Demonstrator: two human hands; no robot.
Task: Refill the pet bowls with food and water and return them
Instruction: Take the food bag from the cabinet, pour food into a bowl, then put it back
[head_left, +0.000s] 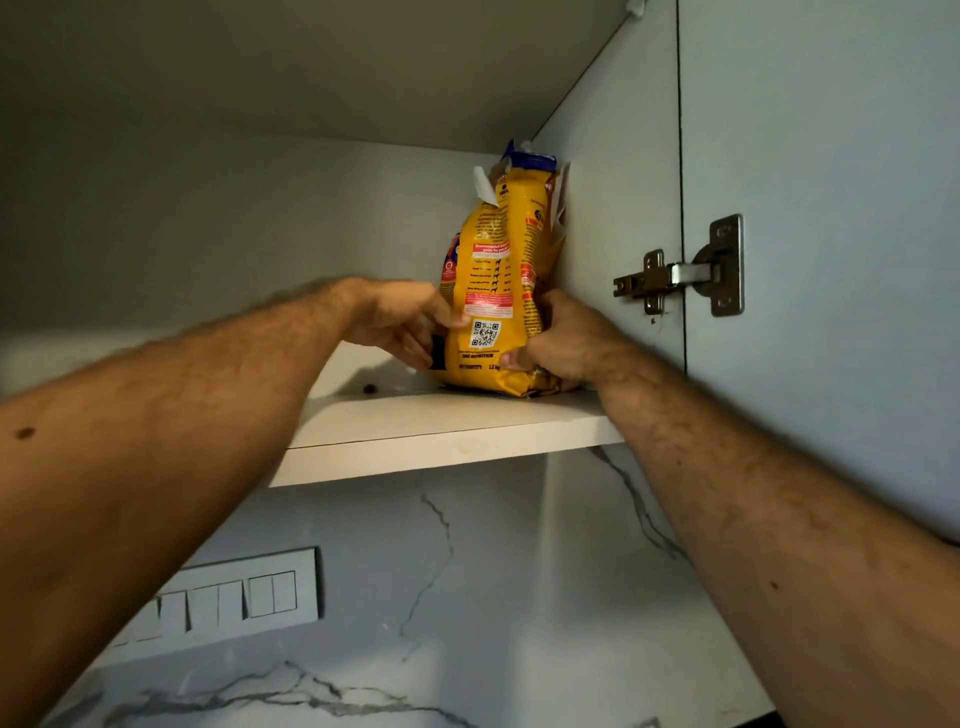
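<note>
Two hands on one bag rn, both low down near its base. Left hand (410, 325) has fingers curled round the left edge of the dog food bag (493, 291), right hand (563, 340) grips the right bottom corner, fingers bunched into the plastic. Bag stands upright on the cabinet shelf (447, 421), tucked at the right end, just beside the cabinet side wall, maybe touching, can't tell for sure. Top of it looks torn open and floppy.

Tips imo for getting it down: keep it upright bc that open top will spill kibble if it tips fwd. Slide it toward the shelf edge first, then get one palm under the base before it clears the lip. Don't squeeze the middle, it pushes food up and out.

Count, going l to r: 1 switch panel (234, 597) on the marble wall below w/ several rockers, 1 loose kibble-looking bit (369, 388) on the shelf, 1 bag, 1 door hinge (680, 273). No bowls in view.
</note>
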